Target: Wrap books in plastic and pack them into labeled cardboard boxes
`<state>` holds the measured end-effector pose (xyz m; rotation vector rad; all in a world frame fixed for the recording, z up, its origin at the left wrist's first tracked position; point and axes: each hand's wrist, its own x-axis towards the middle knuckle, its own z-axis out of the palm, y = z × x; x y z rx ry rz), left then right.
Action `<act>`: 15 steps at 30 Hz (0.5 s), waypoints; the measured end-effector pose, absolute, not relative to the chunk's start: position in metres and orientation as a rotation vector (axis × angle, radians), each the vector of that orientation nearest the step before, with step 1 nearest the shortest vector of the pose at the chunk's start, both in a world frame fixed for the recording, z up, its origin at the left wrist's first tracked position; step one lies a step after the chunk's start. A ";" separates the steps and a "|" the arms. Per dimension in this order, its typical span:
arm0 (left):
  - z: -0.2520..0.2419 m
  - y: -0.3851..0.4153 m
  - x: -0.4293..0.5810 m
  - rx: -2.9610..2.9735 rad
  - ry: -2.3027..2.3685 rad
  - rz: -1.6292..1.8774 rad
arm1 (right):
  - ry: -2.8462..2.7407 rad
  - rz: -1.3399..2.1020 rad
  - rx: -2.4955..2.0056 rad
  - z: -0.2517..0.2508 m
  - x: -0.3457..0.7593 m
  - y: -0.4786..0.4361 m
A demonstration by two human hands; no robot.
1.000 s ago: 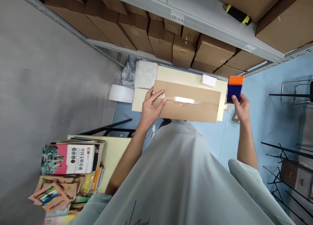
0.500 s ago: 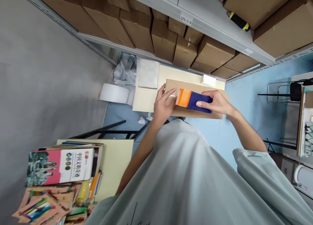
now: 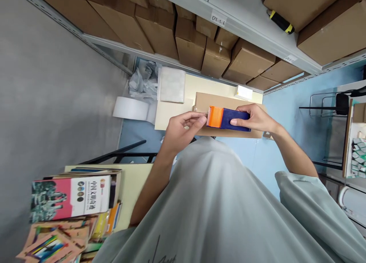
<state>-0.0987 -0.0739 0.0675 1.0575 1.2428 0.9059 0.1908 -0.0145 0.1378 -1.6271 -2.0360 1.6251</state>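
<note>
A flat brown cardboard box [image 3: 206, 100] lies on a pale yellow table [image 3: 171, 114]. My right hand [image 3: 256, 118] is closed round a blue and orange tape dispenser [image 3: 227, 118], held over the box with its orange end pointing left. My left hand [image 3: 183, 127] sits at the box's left end, its fingers pinched together right at the dispenser's orange mouth; what they grip is too small to make out.
Shelves of brown cartons [image 3: 188, 41] rise behind the table. A white foam sheet [image 3: 171, 85], a white roll [image 3: 131, 108] and crumpled plastic [image 3: 141, 81] lie at the left. A stack of books [image 3: 71, 202] sits near left. Black wire racks [image 3: 328, 106] stand right.
My right hand has brought the tape dispenser from the box's right end over to its left end. My left hand has gone from lying flat on the box to pinching at the dispenser's mouth.
</note>
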 end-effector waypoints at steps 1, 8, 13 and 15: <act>0.068 -0.073 -0.099 1.031 1.247 0.889 | -2.043 1.629 -1.627 0.138 0.190 -0.014; 0.066 -0.068 -0.098 0.949 1.251 0.830 | -2.078 1.635 -1.650 0.142 0.189 -0.013; 0.065 -0.066 -0.098 0.937 1.239 0.818 | -2.100 1.620 -1.645 0.142 0.189 -0.012; 0.064 -0.066 -0.098 0.927 1.241 0.811 | -2.102 1.621 -1.642 0.142 0.190 -0.012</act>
